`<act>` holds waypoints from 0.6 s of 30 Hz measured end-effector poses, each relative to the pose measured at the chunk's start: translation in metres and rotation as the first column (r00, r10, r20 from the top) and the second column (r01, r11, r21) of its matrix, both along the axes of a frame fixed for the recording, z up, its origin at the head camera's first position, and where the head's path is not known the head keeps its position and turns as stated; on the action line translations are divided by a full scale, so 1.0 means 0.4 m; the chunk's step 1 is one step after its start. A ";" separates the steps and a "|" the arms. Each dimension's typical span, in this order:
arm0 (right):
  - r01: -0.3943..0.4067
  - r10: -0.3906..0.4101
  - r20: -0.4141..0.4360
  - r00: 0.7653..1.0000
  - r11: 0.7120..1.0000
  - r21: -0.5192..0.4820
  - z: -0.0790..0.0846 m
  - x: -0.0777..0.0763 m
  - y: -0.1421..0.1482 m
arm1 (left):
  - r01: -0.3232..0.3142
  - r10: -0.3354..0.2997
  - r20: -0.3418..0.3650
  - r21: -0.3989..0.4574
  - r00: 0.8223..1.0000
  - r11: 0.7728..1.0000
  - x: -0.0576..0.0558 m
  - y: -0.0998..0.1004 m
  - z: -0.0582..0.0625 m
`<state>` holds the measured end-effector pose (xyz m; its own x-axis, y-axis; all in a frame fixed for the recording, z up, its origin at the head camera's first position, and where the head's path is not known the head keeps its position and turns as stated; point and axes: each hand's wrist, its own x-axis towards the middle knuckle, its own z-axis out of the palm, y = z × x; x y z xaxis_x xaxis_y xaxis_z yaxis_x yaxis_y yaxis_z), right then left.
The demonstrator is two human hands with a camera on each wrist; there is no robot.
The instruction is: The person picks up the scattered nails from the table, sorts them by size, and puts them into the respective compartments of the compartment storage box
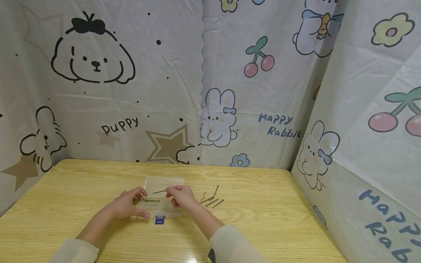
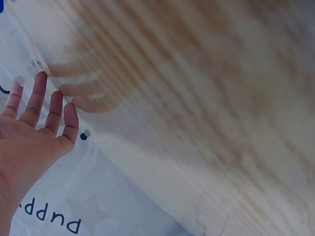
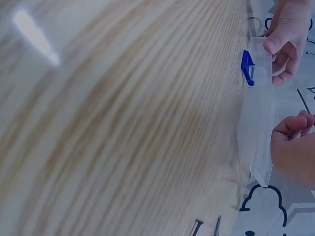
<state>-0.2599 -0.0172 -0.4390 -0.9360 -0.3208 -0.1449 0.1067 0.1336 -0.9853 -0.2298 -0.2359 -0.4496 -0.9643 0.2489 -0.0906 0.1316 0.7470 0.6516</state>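
Observation:
A clear plastic box (image 1: 171, 209) lies on the table with its lid (image 1: 164, 180) raised at the back and a blue latch (image 1: 159, 220) at the front. My left hand (image 1: 126, 204) holds the box's left end, thumb at the front corner and fingers farther back. Over the box, my right hand (image 1: 181, 195) pinches one end of a thin dark nail (image 1: 159, 191), which points left. Inside the left part of the box lies another nail (image 1: 152, 200). The right wrist view also shows the held nail (image 3: 302, 101) above the box wall (image 3: 258, 118).
Several loose nails (image 1: 212, 199) lie on the wooden table (image 1: 263, 219), just right of the box and close to my right wrist. A printed cloth (image 1: 164, 91) hangs behind the table and along its sides.

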 end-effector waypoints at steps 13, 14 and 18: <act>0.024 -0.024 -0.006 1.000 0.997 0.076 -0.021 -0.007 -0.044 | 0.007 -0.007 0.003 0.002 1.000 1.000 0.001 0.002 0.004; 0.022 -0.021 -0.012 1.000 0.996 0.091 -0.022 -0.005 -0.045 | 0.007 -0.007 0.002 0.001 1.000 1.000 0.000 0.001 0.004; 0.012 -0.007 -0.033 0.999 0.992 0.124 -0.023 0.002 -0.050 | 0.007 -0.007 0.003 0.000 1.000 1.000 0.001 0.001 0.003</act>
